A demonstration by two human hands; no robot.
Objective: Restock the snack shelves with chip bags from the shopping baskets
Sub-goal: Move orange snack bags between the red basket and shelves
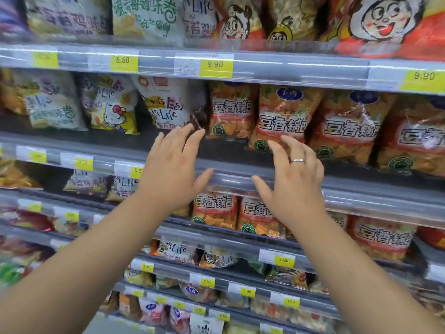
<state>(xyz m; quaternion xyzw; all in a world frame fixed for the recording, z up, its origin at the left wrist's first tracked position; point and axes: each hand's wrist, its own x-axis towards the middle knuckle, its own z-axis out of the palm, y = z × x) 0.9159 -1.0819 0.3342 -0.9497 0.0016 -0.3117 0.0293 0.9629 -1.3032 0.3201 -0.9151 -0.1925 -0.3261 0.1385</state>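
Stocked snack shelves [265, 68] fill the whole view, tier above tier, and each front rail carries yellow price tags [215, 65] (the one just above the hands reads 9.90). On the middle shelf [231, 179] a row of orange chip bags [349, 126] with bold white lettering runs off to the right, standing upright and pressed side by side. The forward orange bag [281, 116] at the near end of that row sits close to the shelf's front edge, while its left neighbour [231, 112] stands further back. Left of those, a white bag [166, 104] printed "Easy Life" leans at a tilt, and beside it is a bag with a cartoon cat [113, 109].

Both bare arms reach up towards this shelf. The left hand [173, 162] is open, fingers straight and spread, its fingertips at the lower right corner of the white bag; whether they touch it cannot be told. The right hand [296, 174], wearing a silver ring [297, 161], is likewise open with fingers spread, its fingertips lying over the lower left edge of the forward orange bag, contact unclear. Neither hand holds anything. The dark floor of the shelf shows between the two hands.

One tier down, more orange bags [214, 210] of the same kind stand in a row, partly hidden behind the wrists. On the top tier sit red bags with a cartoon face [380, 22].
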